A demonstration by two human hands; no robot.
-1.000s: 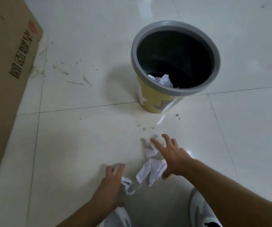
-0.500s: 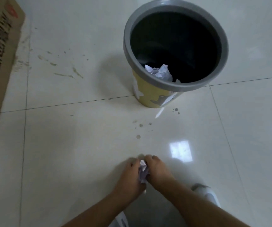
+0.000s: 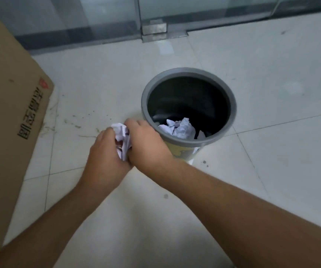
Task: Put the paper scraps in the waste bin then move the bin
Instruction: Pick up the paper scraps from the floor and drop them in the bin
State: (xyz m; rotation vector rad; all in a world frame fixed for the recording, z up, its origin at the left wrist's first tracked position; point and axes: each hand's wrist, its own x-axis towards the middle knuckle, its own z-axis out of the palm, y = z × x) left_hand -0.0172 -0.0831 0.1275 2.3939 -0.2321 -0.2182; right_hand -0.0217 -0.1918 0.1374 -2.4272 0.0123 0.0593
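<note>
My left hand (image 3: 105, 153) and my right hand (image 3: 148, 144) are pressed together around a crumpled wad of white paper scraps (image 3: 122, 140), fingers of both curled in and clamped on it, with the paper showing only in the gap between the two palms. Half a second ago the same two-handed grip was low over the tiled floor, well short of the bin; the hands have since risen and travelled forward, and the wad now sits just beside the near-left edge of the round waste bin with grey plastic rim and yellow printed body (image 3: 231, 120). My right hand overlaps that rim in the view; whether it touches the rim cannot be determined. The wad is outside the bin opening, not yet over it. Inside the bin, against its near wall, lies a heap of crumpled white paper (image 3: 181, 128), as before. The glossy white tiled floor (image 3: 272, 171) in front of the bin shows no loose scraps where some lay one second ago. Left of the bin, well apart from it, stands a brown cardboard box with black printed characters (image 3: 10, 113). Beyond the bin runs a glass partition with a metal floor fitting (image 3: 154, 29), which the earlier views did not show.
</note>
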